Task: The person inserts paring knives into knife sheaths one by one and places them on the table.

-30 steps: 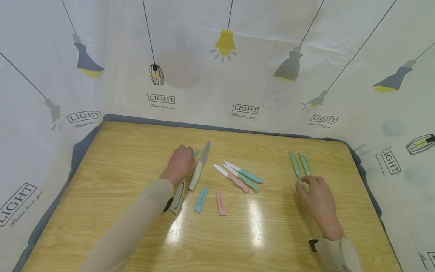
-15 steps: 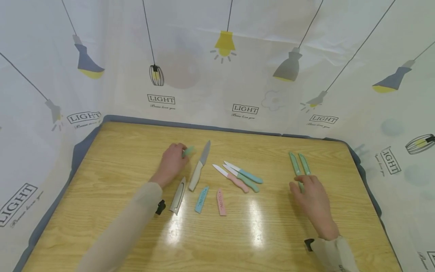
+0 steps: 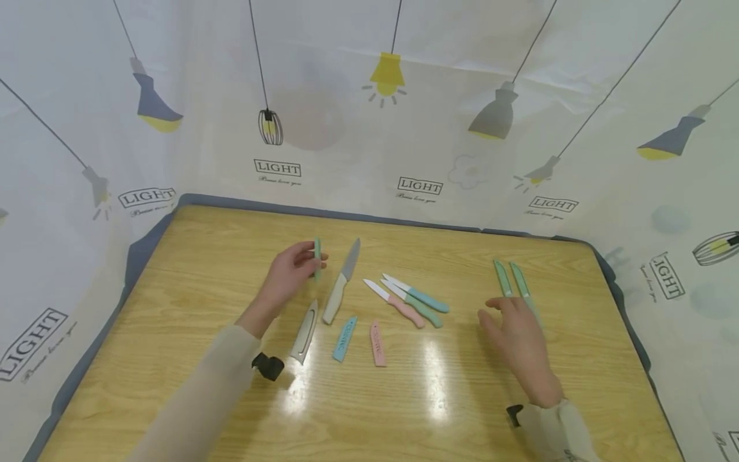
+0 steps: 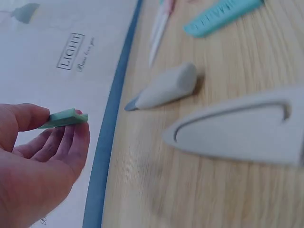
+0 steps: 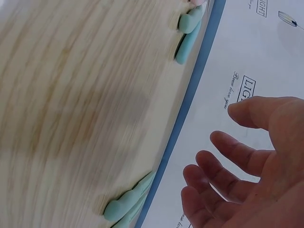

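My left hand [image 3: 283, 276] pinches a small green blade sheath [image 3: 317, 260] between thumb and fingers, above the table. In the left wrist view, the sheath [image 4: 66, 118] is seen end-on. Just right of that hand lies a large knife [image 3: 340, 282] with a beige handle, and nearer me its beige sheath [image 3: 305, 332]. My right hand [image 3: 519, 343] hovers with loosely bent fingers, holding nothing. Beyond it lie two green sheathed knives [image 3: 502, 279], their handles partly hidden by the hand in the head view; green handles [image 5: 121, 204] show in the right wrist view.
Between the hands lie three small white-bladed knives, with pink [image 3: 408, 310], green [image 3: 424, 313] and blue handles [image 3: 427, 299]. A blue sheath [image 3: 345, 339] and a pink sheath [image 3: 378, 344] lie nearer. A patterned cloth [image 3: 346, 128] stands behind the wooden table [image 3: 462, 410].
My left hand has drawn back leftward from beside the large knife, turning the green sheath upright. My right hand has come off the green sheathed knives and shifted slightly left.
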The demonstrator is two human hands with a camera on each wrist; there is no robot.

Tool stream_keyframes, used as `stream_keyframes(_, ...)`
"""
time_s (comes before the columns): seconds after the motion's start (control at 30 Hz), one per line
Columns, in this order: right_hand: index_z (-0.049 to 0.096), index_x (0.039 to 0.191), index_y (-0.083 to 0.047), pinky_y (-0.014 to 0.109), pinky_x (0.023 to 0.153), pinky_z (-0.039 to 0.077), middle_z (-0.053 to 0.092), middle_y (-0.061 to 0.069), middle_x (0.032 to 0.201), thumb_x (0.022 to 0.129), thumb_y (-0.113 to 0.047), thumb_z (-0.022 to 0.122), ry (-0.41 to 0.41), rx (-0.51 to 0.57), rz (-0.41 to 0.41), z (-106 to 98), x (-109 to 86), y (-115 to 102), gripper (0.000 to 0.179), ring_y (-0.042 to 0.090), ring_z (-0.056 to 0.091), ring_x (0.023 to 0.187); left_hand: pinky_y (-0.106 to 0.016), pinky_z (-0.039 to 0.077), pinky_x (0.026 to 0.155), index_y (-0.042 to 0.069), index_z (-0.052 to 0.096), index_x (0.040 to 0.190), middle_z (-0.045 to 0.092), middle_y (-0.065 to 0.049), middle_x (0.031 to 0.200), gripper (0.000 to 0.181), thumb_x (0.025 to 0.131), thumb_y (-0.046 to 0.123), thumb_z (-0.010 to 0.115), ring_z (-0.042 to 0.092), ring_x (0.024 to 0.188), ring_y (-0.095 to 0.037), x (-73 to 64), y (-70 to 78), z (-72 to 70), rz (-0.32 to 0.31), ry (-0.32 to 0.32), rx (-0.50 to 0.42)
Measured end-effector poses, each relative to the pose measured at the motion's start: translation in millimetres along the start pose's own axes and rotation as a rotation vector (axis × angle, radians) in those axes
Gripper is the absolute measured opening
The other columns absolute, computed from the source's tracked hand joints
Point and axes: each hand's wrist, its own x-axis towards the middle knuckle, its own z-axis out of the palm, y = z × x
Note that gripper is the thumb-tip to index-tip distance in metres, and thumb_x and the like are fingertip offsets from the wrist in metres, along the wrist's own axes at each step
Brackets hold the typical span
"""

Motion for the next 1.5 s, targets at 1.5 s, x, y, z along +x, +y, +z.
stream_keyframes(1.5,0.071,0.115,-0.001,0.046,0.08,0.061,0.067,0.014,0.107,0.101,-0.016,0.069,-0.094,-0.078,-0.169,57,21.6,-60,0.021,0.029,0.067,0.094,-0.038,0.052,0.109,0.003,0.025,0.161,0.049,-0.025,0.149,0.052,0.111,0.005,0.042,0.064,0.125,-0.026,-44.7,-7.8,27.2,-0.211,-0.027,-0.756)
